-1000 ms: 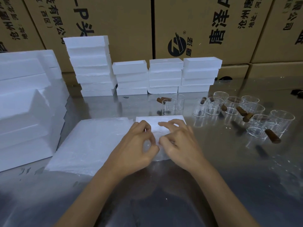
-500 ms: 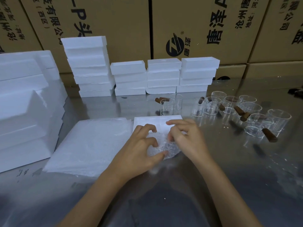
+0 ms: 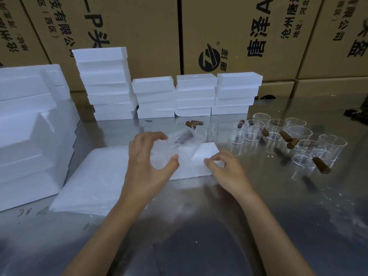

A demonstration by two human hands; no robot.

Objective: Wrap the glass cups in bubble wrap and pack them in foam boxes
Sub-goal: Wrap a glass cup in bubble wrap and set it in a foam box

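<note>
A bubble-wrapped glass cup (image 3: 175,146) is lifted at centre frame, the left hand (image 3: 151,162) curled around it, thumb beneath and fingers over the top. At four o'clock from it, the right hand (image 3: 225,170) pinches a corner of the foam box (image 3: 205,154) on the steel bench (image 3: 219,226). Bare glass cups (image 3: 288,136) wait at two o'clock. The bundle looks light, squashy outside, brittle within and slippery; it is best cradled around its padded body, not by the wooden handle.

Bubble-wrapped cup (image 3: 179,144) sitting blurred, tilted, above open foam box (image 3: 205,154). Bare glass cups (image 3: 276,129) with brown handles standing clustered right. Bubble wrap sheets (image 3: 93,180) lying flat left. Foam boxes (image 3: 196,94) standing stacked behind.
</note>
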